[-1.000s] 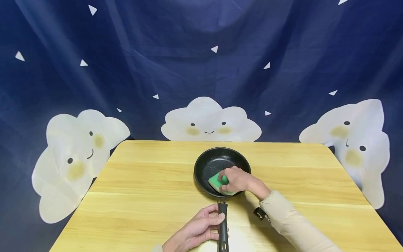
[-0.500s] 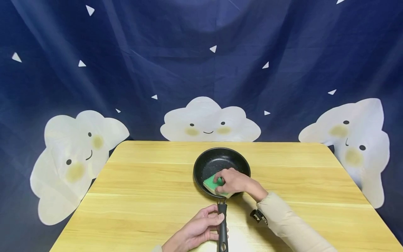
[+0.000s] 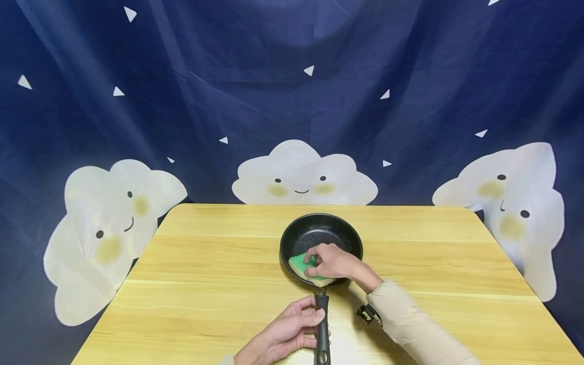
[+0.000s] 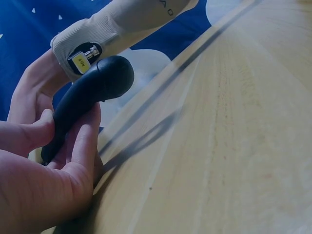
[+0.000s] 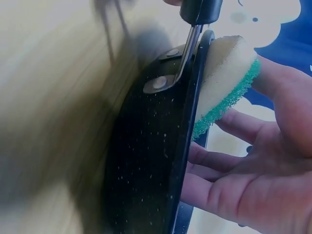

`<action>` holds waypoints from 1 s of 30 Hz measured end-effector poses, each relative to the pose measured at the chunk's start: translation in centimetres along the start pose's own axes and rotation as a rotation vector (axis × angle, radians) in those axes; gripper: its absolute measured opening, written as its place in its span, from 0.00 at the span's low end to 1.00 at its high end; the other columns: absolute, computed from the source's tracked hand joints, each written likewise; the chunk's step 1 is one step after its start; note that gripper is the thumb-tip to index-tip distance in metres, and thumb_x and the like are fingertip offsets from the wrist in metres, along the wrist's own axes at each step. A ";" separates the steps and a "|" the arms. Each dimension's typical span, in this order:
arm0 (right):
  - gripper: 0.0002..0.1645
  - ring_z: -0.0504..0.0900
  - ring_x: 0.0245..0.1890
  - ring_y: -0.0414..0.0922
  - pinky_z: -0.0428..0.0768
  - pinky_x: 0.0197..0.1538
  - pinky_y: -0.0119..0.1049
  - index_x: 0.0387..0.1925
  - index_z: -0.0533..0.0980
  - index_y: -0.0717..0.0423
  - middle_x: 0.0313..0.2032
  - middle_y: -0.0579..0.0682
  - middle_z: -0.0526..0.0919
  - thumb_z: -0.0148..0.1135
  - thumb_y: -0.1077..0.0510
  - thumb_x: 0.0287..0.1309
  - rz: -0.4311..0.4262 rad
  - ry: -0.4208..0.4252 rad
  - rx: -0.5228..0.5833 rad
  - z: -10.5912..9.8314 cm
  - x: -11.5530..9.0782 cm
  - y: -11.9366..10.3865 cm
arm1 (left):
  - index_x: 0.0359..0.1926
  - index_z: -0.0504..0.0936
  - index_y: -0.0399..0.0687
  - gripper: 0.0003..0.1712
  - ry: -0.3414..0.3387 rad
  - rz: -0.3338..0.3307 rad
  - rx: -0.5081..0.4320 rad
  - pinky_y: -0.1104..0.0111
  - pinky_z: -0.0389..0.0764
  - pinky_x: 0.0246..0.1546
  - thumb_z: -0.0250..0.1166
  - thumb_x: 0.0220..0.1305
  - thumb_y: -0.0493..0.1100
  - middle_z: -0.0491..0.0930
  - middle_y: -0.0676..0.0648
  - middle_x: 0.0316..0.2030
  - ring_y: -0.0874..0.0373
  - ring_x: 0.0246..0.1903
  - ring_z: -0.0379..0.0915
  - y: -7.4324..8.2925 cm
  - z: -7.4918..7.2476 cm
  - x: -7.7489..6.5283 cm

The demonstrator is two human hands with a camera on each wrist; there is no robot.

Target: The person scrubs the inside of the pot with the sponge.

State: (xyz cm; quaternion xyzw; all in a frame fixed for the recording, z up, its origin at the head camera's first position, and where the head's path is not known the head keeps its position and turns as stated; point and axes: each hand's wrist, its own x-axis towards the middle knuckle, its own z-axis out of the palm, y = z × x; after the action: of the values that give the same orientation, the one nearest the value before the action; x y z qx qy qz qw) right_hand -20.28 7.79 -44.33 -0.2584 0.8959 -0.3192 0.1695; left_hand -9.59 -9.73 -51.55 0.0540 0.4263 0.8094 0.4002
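Table (image 3: 205,284) spans lower frame. Bottom centre: left hand (image 3: 292,329) grips pan (image 3: 319,233) handle (image 3: 323,324); above, right hand (image 3: 335,261) pinches sponge (image 3: 298,262) inside pan, near handle.

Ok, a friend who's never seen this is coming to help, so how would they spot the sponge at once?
On the wooden table, find the black frying pan. Inside it, on the side nearest its handle, the right hand grips the sponge. Its green top over a pale body sets it apart from the black pan and handle.
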 end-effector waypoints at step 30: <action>0.18 0.78 0.35 0.42 0.78 0.38 0.37 0.46 0.82 0.56 0.35 0.50 0.82 0.73 0.51 0.59 0.071 0.119 0.166 1.8 1.5 -0.1 | 0.56 0.71 0.41 0.14 0.000 0.018 0.029 0.64 0.87 0.37 0.61 0.76 0.40 0.78 0.50 0.34 0.57 0.36 0.82 -0.1 0.0 0.0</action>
State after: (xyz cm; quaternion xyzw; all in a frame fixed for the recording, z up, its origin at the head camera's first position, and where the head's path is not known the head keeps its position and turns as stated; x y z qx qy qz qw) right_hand -20.59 6.01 -45.79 -0.1923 0.8835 -0.4009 0.1478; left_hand -9.54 -9.68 -51.60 0.0637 0.4375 0.8066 0.3923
